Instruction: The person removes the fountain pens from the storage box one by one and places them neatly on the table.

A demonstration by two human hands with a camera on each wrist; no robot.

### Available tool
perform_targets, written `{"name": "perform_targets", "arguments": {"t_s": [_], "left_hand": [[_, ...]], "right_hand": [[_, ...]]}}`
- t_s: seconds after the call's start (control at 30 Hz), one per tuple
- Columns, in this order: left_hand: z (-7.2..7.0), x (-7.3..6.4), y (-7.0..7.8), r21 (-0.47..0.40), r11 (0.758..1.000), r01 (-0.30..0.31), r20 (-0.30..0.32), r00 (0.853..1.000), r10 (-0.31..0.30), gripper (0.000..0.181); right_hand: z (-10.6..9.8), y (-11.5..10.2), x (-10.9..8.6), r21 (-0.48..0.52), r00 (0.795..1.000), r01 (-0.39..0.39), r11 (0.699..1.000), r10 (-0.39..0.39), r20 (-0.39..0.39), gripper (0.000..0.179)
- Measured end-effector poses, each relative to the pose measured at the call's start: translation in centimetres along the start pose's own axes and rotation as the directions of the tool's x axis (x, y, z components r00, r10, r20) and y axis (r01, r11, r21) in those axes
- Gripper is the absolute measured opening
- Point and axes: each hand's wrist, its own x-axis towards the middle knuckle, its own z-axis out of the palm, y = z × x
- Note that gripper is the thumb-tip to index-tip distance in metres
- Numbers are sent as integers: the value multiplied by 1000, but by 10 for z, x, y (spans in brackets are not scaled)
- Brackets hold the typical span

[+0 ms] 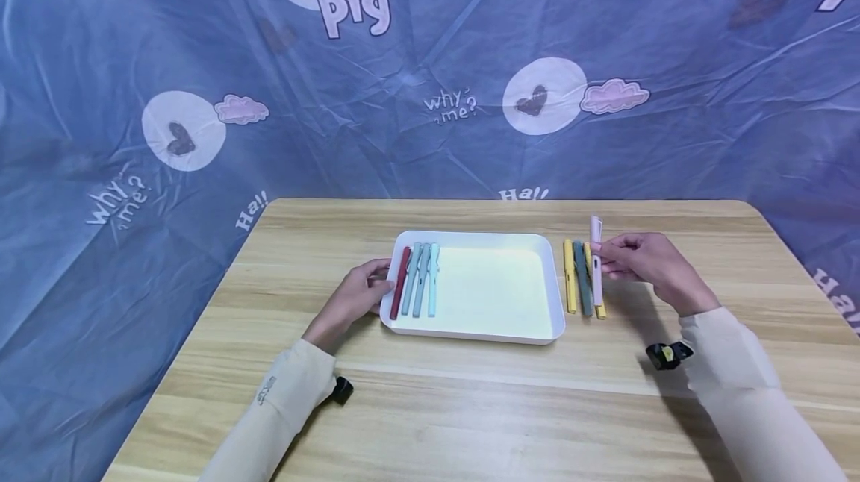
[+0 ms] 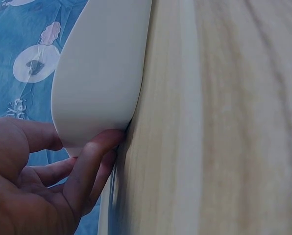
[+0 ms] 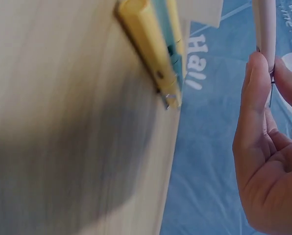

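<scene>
My left hand (image 1: pixel 363 289) holds the left wall of a white tray (image 1: pixel 470 335), thumb at the rim and fingers against the outer side, as the left wrist view shows up close. Inside the tray, along its left end, lie a dark red pen (image 1: pixel 400 284), two grey-blue pens (image 1: pixel 421 282) and a light cyan pen (image 1: pixel 433 284), side by side. To the right of the tray, my right hand (image 1: pixel 645 262) pinches a pale pink pen (image 3: pixel 265 29) between thumb and fingers. That pen is raised above the table and overlaps a yellow pen (image 1: pixel 601 312) in the head view.
Between the tray and my right hand, another yellow pen (image 1: pixel 569 277) and a dark teal pen (image 1: pixel 582 282) lie on the wooden table (image 1: pixel 457 407). A blue printed cloth (image 1: pixel 403 146) hangs behind the table's back edge. Small black devices (image 1: pixel 668 355) sit at both wrists.
</scene>
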Motion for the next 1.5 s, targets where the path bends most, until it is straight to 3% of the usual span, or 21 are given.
{"name": "perform_targets", "arguments": {"t_s": [0.43,0.83,1.5], "left_hand": [[0,0,1,-3,1000,-6,2,1000,6,51],[0,0,-1,2,1000,-13,5,1000,13,51],[0,0,-1,-1,1000,-8,-5,1000,8,51]], "right_hand": [[-15,18,-2,-66,998,-48,997,50,24,33],[-13,24,3,-186,996,-82,979,89,27,42],[-14,33,14,-223,991,-58,973,83,104,32]]}}
